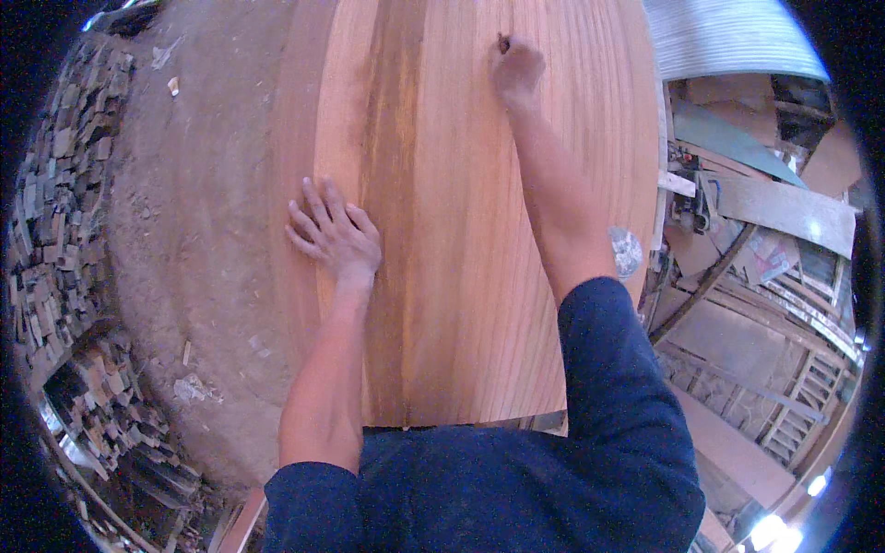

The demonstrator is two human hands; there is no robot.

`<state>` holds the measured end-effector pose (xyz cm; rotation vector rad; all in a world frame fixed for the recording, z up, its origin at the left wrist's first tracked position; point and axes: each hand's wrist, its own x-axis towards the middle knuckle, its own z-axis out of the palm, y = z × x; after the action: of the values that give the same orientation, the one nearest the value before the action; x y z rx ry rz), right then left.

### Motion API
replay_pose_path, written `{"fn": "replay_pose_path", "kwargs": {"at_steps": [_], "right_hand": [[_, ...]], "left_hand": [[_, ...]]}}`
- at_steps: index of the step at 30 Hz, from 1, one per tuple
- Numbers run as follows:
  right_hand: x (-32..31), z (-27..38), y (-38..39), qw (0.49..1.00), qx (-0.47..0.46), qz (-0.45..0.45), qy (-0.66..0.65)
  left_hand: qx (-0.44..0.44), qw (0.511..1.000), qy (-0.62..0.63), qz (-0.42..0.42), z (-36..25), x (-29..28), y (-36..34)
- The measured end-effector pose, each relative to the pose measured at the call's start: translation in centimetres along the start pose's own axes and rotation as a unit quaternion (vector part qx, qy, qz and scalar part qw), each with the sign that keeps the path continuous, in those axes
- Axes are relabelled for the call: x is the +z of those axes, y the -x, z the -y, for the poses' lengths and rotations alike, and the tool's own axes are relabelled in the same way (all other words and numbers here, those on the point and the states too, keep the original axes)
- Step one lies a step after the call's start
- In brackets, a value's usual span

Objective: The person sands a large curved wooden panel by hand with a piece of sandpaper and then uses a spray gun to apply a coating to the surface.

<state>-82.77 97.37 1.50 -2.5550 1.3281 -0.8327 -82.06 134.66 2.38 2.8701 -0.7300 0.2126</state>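
Observation:
A wide wooden panel [461, 276] with reddish-brown grain and a darker stripe lies in front of me. Spread flat near its left edge, my left hand [336, 235] rests with fingers apart and nothing in them. My right hand [519, 72] is closed over the far part of the panel, toward its right side. A small dark bit shows at its fingertips; what it is, I cannot make out. Beside my right forearm, a round, whitish, shiny thing [626, 253] sits on the panel near the right edge.
Stacked wood offcuts [69, 184] line the far left, beyond a dirt floor [198, 249] with scraps of litter. To the right are leaning boards [784, 207], a slatted wooden frame [809, 401] and a corrugated sheet [737, 41].

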Motion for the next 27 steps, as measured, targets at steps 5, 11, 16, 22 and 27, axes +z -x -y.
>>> {"fn": "replay_pose_path", "kwargs": {"at_steps": [5, 11, 16, 22, 27], "right_hand": [[-7.0, 1.1, 19.4, 0.991, -0.096, -0.048, -0.084], [-24.3, 2.4, 44.4, 0.976, 0.101, 0.111, -0.155], [-22.6, 3.7, 37.4, 0.914, 0.317, 0.121, -0.224], [-13.5, 3.4, 16.2, 0.829, 0.318, 0.13, -0.44], [-10.4, 3.2, 12.4, 0.841, 0.322, 0.149, -0.407]], "left_hand": [[-0.023, 0.999, -0.041, 0.013, 1.7, -0.3, 0.1], [-0.012, 1.0, -0.004, -0.009, 0.0, 0.0, -0.1], [-0.007, 1.0, -0.017, -0.007, 0.5, -0.6, -0.1], [-0.005, 1.0, 0.009, 0.011, 0.3, -0.3, -0.2], [0.0, 1.0, -0.025, -0.018, 0.8, 0.1, 0.1]]}}
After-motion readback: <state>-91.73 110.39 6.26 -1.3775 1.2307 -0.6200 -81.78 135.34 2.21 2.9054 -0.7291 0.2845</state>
